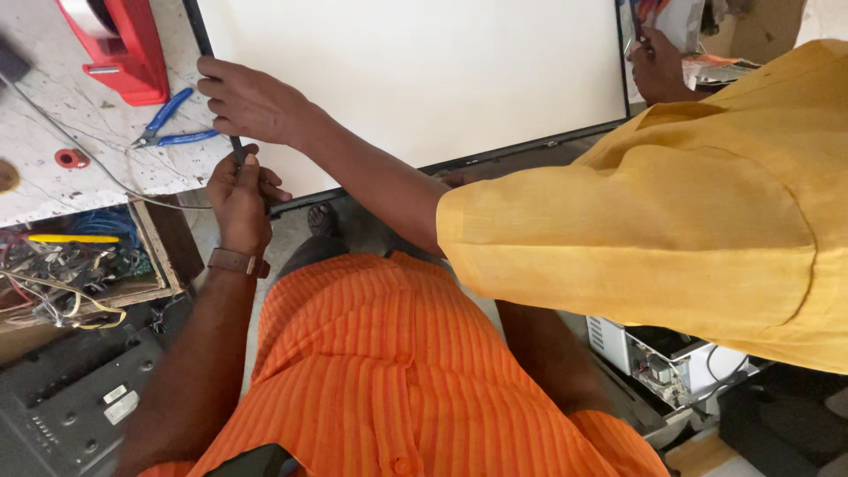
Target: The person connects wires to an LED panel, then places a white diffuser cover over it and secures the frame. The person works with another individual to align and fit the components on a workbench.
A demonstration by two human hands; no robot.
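Left hand (pixel 238 201), watch on its wrist, is clenched around a thin dark tool (pixel 237 150) standing upright at the white panel's (pixel 415 71) lower-left corner, a co-worker's hand (pixel 252 102) just above on that edge; right hand unseen.

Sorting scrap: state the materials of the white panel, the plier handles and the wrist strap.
White panel: matte plastic-like sheet, even and glare-free, in a thin black frame. Plier handles: glossy blue plastic or rubber sleeves. Wrist strap: brown, probably leather.
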